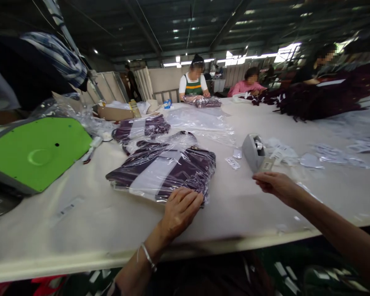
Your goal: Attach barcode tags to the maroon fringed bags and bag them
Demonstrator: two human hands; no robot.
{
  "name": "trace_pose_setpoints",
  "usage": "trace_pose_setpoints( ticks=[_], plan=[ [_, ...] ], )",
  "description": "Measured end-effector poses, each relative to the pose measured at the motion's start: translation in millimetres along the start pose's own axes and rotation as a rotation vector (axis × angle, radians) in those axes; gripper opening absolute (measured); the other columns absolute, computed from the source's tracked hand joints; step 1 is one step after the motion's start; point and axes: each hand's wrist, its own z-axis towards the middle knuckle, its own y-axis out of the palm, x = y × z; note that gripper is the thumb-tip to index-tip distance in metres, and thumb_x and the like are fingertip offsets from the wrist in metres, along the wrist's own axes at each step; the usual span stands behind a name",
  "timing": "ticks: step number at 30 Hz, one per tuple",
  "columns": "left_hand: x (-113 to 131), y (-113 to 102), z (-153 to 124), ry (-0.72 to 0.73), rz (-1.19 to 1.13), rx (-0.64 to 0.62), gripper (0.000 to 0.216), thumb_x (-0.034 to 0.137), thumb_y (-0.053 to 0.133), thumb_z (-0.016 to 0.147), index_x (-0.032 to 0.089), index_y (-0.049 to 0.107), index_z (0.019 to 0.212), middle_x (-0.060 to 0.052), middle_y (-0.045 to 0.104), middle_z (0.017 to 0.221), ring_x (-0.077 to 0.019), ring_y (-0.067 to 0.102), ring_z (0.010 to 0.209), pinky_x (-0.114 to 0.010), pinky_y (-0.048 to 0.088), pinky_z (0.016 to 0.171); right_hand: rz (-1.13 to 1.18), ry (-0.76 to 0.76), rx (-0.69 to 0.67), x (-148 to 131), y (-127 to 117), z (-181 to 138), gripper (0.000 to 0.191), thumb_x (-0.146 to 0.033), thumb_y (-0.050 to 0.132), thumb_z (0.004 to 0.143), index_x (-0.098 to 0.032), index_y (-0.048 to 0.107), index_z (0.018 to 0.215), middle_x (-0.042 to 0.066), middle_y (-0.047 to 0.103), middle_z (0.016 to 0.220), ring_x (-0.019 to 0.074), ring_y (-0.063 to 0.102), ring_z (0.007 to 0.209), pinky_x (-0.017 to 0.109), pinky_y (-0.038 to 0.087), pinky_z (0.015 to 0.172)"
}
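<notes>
A flattish, soft-cornered pack of dark maroon cloth [197, 162], crossed by a smooth pale band [157, 172] and sheathed in crinkled, glossy clear film, lies mid-table, left of centre. The left hand [181, 210] rests on its near right corner, fingers half open and gently curved over the film. The right hand [276, 186] is beside a grey, wedge-shaped tape dispenser [249, 154], thumb and forefinger pinched together; whether tape is between them, I cannot tell. Beyond the pack are a smaller wrapped pack [156, 125] and flat transparent bags [200, 121]; flimsy paper labels [280, 152] scatter right of the dispenser. A green-panelled machine [33, 152] stands left on the pale, smooth table [95, 230].
</notes>
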Motion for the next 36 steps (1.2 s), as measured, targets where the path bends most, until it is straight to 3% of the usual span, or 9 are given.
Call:
trace_pose_setpoints(
  ticks=[3, 5, 8, 20, 23, 28, 32, 36],
  plan=[
    [0.0, -0.8, 0.9, 0.026, 0.003, -0.023, 0.034, 0.008, 0.059, 0.089, 0.018, 0.059, 0.122, -0.005, 0.074, 0.102, -0.0177, 0.063, 0.099, -0.035, 0.046, 0.099, -0.002, -0.027, -0.441, -32.9, 64.5, -37.6, 0.031, -0.042, 0.080, 0.063, -0.014, 0.070, 0.071, 0.003, 0.065, 0.066, 0.0092, 0.050, 0.055, 0.023, 0.039, 0.053],
    [-0.8, -1.3, 0.5, 0.053, 0.004, -0.053, 0.033, 0.009, 0.057, 0.091, 0.018, 0.059, 0.123, -0.005, 0.074, 0.103, -0.0175, 0.064, 0.099, -0.035, 0.045, 0.100, -0.011, -0.006, -0.604, -49.2, 98.5, -52.2, 0.034, -0.046, 0.079, 0.064, -0.014, 0.069, 0.071, 0.003, 0.065, 0.064, 0.0091, 0.051, 0.054, 0.022, 0.037, 0.053],
    [-3.2, -1.5, -2.0, 0.092, 0.009, -0.086, 0.031, 0.010, 0.055, 0.093, 0.018, 0.060, 0.122, -0.004, 0.073, 0.105, -0.0175, 0.063, 0.101, -0.035, 0.043, 0.101, -0.073, 0.040, -0.714, -55.2, 126.1, -56.2, 0.038, -0.050, 0.079, 0.064, -0.014, 0.066, 0.067, 0.001, 0.063, 0.060, 0.0081, 0.049, 0.052, 0.022, 0.034, 0.050],
    [-9.0, 5.8, -3.5, 0.161, -0.019, -0.059, 0.022, 0.013, 0.055, 0.094, 0.015, 0.061, 0.115, -0.005, 0.071, 0.104, -0.0162, 0.062, 0.099, -0.034, 0.047, 0.096, -0.255, 0.206, -0.639, -43.8, 138.7, -45.6, 0.044, -0.050, 0.082, 0.060, -0.014, 0.056, 0.059, -0.003, 0.054, 0.049, 0.0042, 0.039, 0.041, 0.019, 0.025, 0.042],
    [-8.0, 7.2, -2.5, 0.111, -0.033, -0.072, 0.023, 0.014, 0.056, 0.093, 0.016, 0.062, 0.115, -0.008, 0.068, 0.115, -0.0182, 0.060, 0.107, -0.034, 0.048, 0.096, -0.243, 0.320, -0.634, -47.0, 136.2, -47.4, 0.044, -0.048, 0.086, 0.060, -0.013, 0.059, 0.062, -0.003, 0.056, 0.051, 0.0036, 0.040, 0.041, 0.017, 0.028, 0.040],
    [-6.0, 5.7, 1.1, 0.048, -0.080, -0.090, 0.030, 0.010, 0.053, 0.094, 0.013, 0.058, 0.123, -0.010, 0.068, 0.118, -0.0201, 0.059, 0.111, -0.035, 0.048, 0.098, -0.092, 0.544, -0.677, -58.0, 127.6, -56.3, 0.029, -0.027, 0.087, 0.066, -0.011, 0.063, 0.068, -0.001, 0.062, 0.059, 0.0033, 0.049, 0.046, 0.014, 0.039, 0.044],
    [-4.7, 5.0, 4.0, 0.031, -0.118, -0.090, 0.034, 0.008, 0.054, 0.092, 0.013, 0.057, 0.125, -0.011, 0.068, 0.118, -0.0202, 0.060, 0.111, -0.035, 0.048, 0.099, -0.018, 0.621, -0.685, -60.5, 121.9, -59.6, 0.017, -0.013, 0.081, 0.071, -0.010, 0.064, 0.074, 0.000, 0.065, 0.067, 0.0036, 0.054, 0.049, 0.015, 0.046, 0.049],
    [-3.6, 2.2, 11.8, -0.004, -0.156, -0.049, 0.036, 0.006, 0.056, 0.090, 0.013, 0.056, 0.126, -0.011, 0.070, 0.113, -0.0199, 0.062, 0.108, -0.035, 0.050, 0.097, 0.042, 0.663, -0.669, -59.4, 118.1, -59.1, 0.013, -0.011, 0.077, 0.076, -0.010, 0.064, 0.078, 0.001, 0.066, 0.068, 0.0053, 0.056, 0.050, 0.018, 0.049, 0.052]
  ],
)
